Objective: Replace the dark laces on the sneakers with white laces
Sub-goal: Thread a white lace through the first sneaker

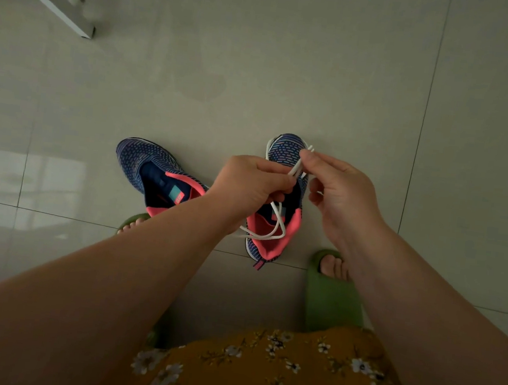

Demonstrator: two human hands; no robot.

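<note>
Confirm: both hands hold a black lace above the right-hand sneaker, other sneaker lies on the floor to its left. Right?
Not quite. The head view shows the lace is white, not black. The rest holds: the left hand grips it, the right hand pinches its ends above the right-hand sneaker, and the other sneaker lies on the floor to its left.

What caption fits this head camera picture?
Both hands, left and right, hold a white lace above two laceless sneakers.

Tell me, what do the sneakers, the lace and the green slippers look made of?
Sneakers: knitted fabric, going by the woven dashes; matte. White lace: probably a woven cord, limp and looping. Green slippers: probably moulded foam or rubber, smooth and seamless.
</note>
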